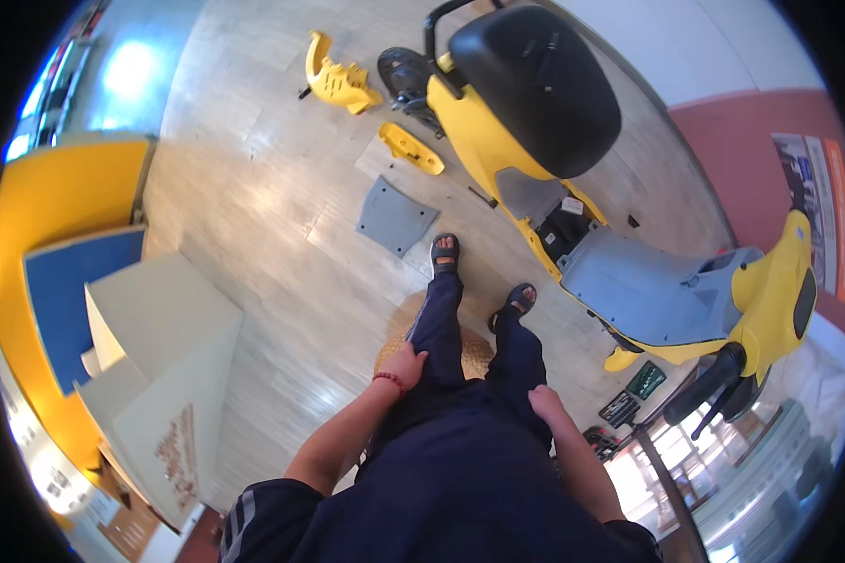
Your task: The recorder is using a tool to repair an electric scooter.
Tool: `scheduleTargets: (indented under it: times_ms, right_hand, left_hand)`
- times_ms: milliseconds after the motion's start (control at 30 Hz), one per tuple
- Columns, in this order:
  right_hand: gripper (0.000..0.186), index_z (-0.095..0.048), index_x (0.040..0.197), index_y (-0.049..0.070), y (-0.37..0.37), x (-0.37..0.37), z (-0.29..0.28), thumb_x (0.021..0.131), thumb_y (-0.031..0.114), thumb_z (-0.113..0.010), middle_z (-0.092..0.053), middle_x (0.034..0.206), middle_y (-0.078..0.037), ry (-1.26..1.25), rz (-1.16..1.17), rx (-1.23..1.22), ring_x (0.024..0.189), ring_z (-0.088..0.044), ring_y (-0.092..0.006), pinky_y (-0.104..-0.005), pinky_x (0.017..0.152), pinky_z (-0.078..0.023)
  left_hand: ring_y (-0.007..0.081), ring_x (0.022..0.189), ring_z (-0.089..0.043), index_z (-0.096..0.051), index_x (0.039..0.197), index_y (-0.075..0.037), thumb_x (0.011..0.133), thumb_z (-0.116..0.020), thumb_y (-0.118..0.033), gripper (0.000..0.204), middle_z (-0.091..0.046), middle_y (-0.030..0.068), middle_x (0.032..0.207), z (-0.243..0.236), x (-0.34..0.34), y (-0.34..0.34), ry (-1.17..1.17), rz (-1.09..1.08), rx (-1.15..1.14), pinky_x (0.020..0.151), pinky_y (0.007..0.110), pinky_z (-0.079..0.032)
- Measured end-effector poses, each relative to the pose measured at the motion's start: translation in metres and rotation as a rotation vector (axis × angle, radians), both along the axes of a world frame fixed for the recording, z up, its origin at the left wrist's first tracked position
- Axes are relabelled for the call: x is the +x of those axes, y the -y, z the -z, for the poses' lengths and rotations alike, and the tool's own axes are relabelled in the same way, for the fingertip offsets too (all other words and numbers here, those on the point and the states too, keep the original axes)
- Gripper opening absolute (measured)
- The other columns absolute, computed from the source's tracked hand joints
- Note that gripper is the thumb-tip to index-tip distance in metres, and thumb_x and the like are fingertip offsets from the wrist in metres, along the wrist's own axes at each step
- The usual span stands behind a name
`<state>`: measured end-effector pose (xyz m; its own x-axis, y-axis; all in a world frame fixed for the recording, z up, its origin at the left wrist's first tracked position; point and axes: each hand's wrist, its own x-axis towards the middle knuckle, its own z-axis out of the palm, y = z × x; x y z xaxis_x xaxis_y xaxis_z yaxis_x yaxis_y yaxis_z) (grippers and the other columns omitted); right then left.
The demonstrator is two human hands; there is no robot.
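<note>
My left hand [404, 366] is closed at the left thigh of my dark trousers [437, 324], with a red bead bracelet on its wrist. On the other side my right hand [546, 404] is curled against the right thigh. Both seem to pinch the trouser cloth, though the fingertips are partly hidden. To the right stands a yellow and grey scooter [648, 281] with a black seat [538, 89] and an opened, dark compartment [561, 225] in its floor area. A grey panel [396, 216] lies on the floor ahead of my sandalled feet.
Farther off lie a yellow curved cover [338, 83] and a long yellow part [411, 148]. Two dark green tool cases [646, 379] rest beside the scooter's front. A brown woven stool [477, 351] shows behind my legs. Pale boxy furniture [160, 328] stands left.
</note>
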<state>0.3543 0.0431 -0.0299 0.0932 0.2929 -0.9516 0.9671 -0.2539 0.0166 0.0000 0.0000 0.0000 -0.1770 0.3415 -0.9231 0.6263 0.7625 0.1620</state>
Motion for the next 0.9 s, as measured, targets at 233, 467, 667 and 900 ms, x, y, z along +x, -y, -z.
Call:
scheduleTargets:
  times_ms: [233, 467, 667, 900]
  right_hand:
    - [0.033, -0.064, 0.087, -0.001, -0.007, 0.037, 0.009, 0.084, 0.03, -0.053, -0.065, 0.085, -0.021, -0.249, -0.029, -0.17, 0.081, -0.063, -0.0333, -0.0423, 0.071, -0.05]
    - [0.029, -0.062, 0.086, 0.001, -0.066, 0.08, 0.111, 0.089, 0.029, -0.052, -0.065, 0.074, -0.015, -0.041, 0.026, 0.048, 0.065, -0.064, -0.0279, -0.04, 0.062, -0.051]
    - [0.017, -0.061, 0.088, 0.008, -0.088, 0.054, 0.176, 0.086, 0.023, -0.053, -0.064, 0.08, -0.015, -0.057, 0.055, 0.69, 0.077, -0.063, -0.0321, -0.0402, 0.068, -0.049]
    - [0.004, -0.059, 0.079, 0.008, -0.052, 0.069, 0.204, 0.08, 0.007, -0.055, -0.057, 0.065, -0.009, -0.055, 0.223, 1.241, 0.055, -0.056, -0.0234, -0.0331, 0.052, -0.044]
  left_hand:
    - [0.0421, 0.101, -0.056, -0.051, 0.108, 0.004, 0.091, -0.048, -0.03, 0.038, -0.059, 0.0293, 0.103, -0.038, -0.016, -0.003, 0.178, 0.202, -0.093, 0.087, 0.048, -0.044]
    - [0.0395, 0.097, -0.057, -0.048, 0.108, 0.002, 0.088, -0.053, -0.024, 0.034, -0.061, 0.0237, 0.099, 0.082, -0.029, -0.093, -0.082, 0.311, 0.318, 0.085, 0.046, -0.045]
    - [0.0347, 0.106, -0.055, -0.049, 0.119, -0.006, 0.09, -0.049, -0.035, 0.042, -0.058, 0.0176, 0.112, 0.22, 0.014, -0.188, -0.112, 0.552, 0.376, 0.086, 0.044, -0.046]
    - [0.0324, 0.095, -0.063, -0.069, 0.093, -0.007, 0.087, -0.045, -0.048, 0.047, -0.066, 0.0162, 0.098, 0.249, 0.015, -0.202, -0.263, 0.557, 0.3, 0.082, 0.043, -0.049]
